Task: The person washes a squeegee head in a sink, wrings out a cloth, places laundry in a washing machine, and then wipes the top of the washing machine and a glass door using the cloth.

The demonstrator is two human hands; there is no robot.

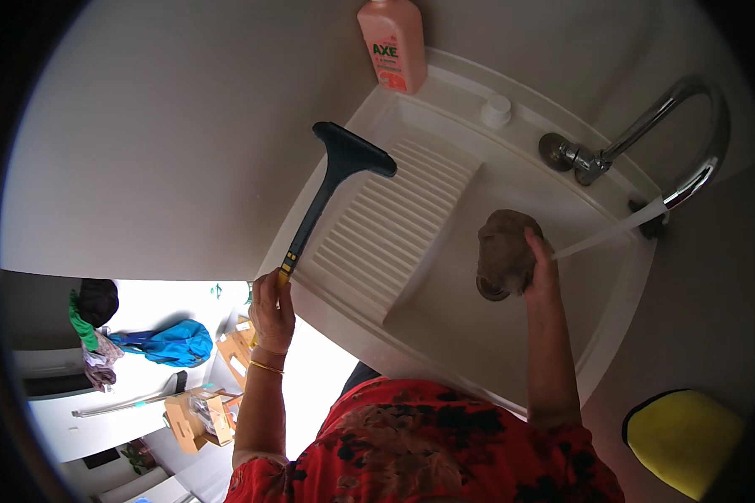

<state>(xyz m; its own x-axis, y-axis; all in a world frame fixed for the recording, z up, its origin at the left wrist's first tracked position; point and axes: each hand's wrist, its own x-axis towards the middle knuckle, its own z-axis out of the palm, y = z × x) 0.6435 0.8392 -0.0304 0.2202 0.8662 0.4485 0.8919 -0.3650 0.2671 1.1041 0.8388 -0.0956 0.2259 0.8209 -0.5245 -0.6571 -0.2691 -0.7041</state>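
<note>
My left hand (273,311) is closed around the yellow lower part of the handle of a dark squeegee (314,210), whose wide head is raised near the upper left edge of the sink. With my right hand (543,267) I hold a wet brown-grey cloth (507,248) over the basin of the white laundry sink (478,346), partly covering the drain (492,289). Water runs from the curved chrome faucet (698,182) towards my right hand. The ribbed washboard (396,220) of the sink lies between my hands.
A pink Axe detergent bottle (395,47) and a white cap (496,111) stand on the sink's back ledge. A yellow item with a dark edge (686,440) is at the lower right. Cardboard boxes (195,418) and a blue bag (182,343) are at the lower left.
</note>
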